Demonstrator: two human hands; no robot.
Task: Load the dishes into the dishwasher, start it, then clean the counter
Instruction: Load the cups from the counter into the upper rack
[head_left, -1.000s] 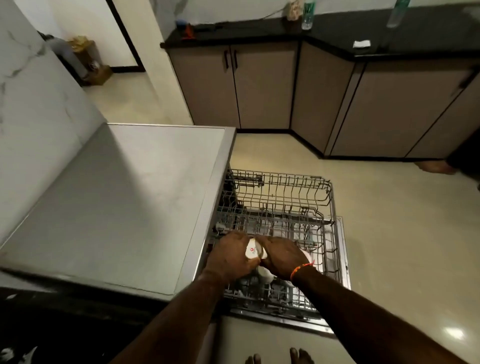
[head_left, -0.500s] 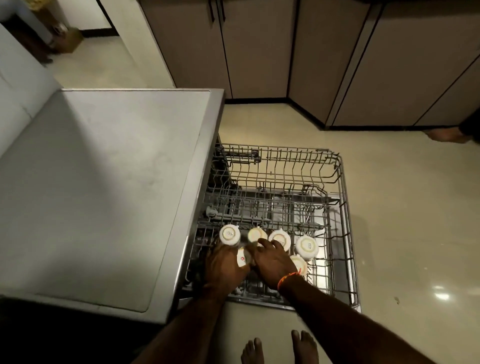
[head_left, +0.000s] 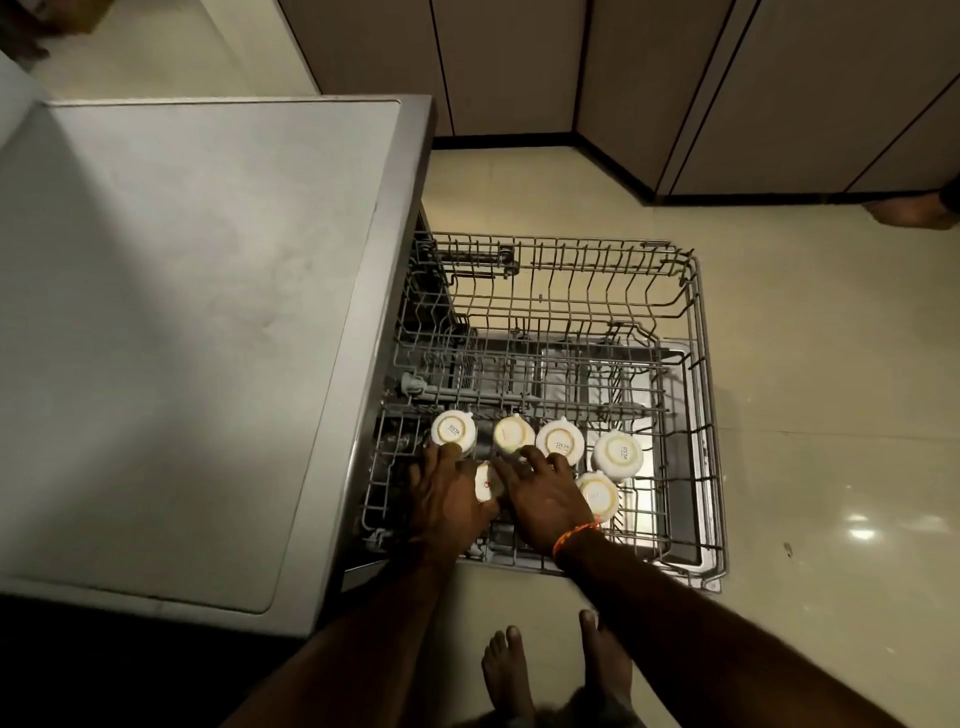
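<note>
Head view, cups upturned in rack

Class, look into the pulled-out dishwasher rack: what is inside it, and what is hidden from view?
The rack holds five upturned white cups near its front. The left hand and right hand are round a sixth cup, mostly covering it. The rack's far half shows bare wire.

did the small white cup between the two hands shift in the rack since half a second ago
No. The small white cup sits between the left hand and right hand, just in front of the row of upturned white cups in the wire rack, as before.
</note>
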